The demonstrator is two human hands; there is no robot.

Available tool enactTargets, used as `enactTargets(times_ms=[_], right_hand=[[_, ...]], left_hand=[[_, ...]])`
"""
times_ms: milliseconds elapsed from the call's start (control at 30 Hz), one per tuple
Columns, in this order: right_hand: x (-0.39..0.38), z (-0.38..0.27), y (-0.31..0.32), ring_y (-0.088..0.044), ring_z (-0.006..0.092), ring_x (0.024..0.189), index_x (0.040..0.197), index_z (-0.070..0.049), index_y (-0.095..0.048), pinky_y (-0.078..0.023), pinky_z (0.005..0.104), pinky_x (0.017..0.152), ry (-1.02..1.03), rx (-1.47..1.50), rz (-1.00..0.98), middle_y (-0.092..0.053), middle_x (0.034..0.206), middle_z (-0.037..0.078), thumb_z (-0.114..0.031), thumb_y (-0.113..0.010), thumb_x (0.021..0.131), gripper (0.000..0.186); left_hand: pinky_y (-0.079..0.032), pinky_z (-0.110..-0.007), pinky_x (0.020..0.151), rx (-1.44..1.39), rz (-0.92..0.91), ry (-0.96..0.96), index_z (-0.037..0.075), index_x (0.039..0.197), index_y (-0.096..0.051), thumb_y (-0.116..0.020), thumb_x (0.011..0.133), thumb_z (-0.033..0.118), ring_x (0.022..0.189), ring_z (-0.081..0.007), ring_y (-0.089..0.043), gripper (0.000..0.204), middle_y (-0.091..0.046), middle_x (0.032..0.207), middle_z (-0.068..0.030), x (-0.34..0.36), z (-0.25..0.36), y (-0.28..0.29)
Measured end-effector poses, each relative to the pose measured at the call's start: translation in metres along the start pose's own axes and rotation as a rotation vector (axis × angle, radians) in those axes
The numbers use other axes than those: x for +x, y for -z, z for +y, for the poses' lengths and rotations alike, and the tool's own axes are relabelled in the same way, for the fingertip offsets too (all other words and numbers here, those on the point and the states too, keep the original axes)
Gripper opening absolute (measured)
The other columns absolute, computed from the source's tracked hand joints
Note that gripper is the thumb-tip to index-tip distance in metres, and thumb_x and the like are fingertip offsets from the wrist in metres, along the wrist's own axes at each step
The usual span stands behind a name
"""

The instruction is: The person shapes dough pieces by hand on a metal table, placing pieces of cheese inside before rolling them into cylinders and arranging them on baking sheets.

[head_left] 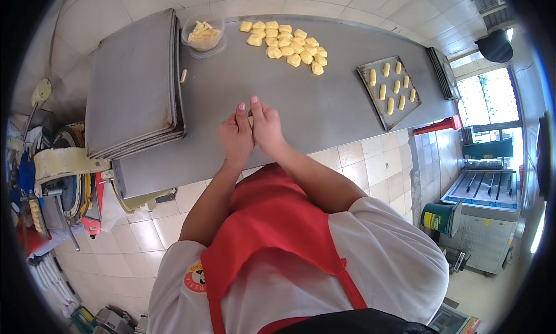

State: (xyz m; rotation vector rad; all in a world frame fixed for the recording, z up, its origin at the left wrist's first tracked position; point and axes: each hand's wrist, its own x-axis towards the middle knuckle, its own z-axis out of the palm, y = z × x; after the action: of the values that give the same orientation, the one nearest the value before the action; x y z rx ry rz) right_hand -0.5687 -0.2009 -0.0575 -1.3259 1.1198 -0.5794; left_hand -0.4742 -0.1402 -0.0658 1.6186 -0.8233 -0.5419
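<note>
Dark shape (365, 323), red apron (272, 221).
Left hand (236, 136) and right hand (268, 134) hold pale dough (251, 122) between their palms; yellow lumps (285, 42) lie beyond them.

Room: a bakery workroom, I'd say
Dough (284, 42): lumpy yellow pieces on a long grey worktop (324, 108), beyond the hands (267, 134)
Baking tray (395, 119): rectangular metal, yellow dough sticks (396, 86), to their right
Stacked sheets (130, 85): flat grey metal, left

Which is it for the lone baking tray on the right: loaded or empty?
Loaded: nine dough rolls lie on the baking tray.
</note>
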Motion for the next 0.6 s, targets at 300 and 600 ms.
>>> enactTargets(times_ms=[300, 600], right_hand=[[-0.035, -0.17, 0.051, -0.068, 0.019, 0.104, 0.128, 0.0, -0.068, -0.055, 0.0324, 0.091, 0.854, -0.217, 0.298, -0.072, 0.117, 0.01, -0.018, -0.08, 0.098, 0.037], [0.007, 0.091, 0.018, -0.06, 0.0434, 0.13, 0.126, -0.006, -0.071, -0.049, 0.0489, 0.112, 0.38, -0.839, 0.022, -0.07, 0.127, 0.019, -0.007, -0.064, 0.09, 0.037]], left_hand=[[-0.055, -0.035, 0.085, -0.512, 0.011, 0.459, 0.006, 0.12, -0.07, -0.051, 0.112, 0.055, 0.099, -0.0168, -0.067, 0.053, -0.069, 0.113, -0.0075, 0.042, -0.051, 0.083], [-0.048, -0.051, 0.113, 0.417, -0.281, -0.368, 0.007, 0.145, -0.062, -0.069, 0.098, 0.018, 0.137, -0.0354, -0.058, 0.049, -0.064, 0.142, -0.0134, 0.014, -0.095, 0.036]])
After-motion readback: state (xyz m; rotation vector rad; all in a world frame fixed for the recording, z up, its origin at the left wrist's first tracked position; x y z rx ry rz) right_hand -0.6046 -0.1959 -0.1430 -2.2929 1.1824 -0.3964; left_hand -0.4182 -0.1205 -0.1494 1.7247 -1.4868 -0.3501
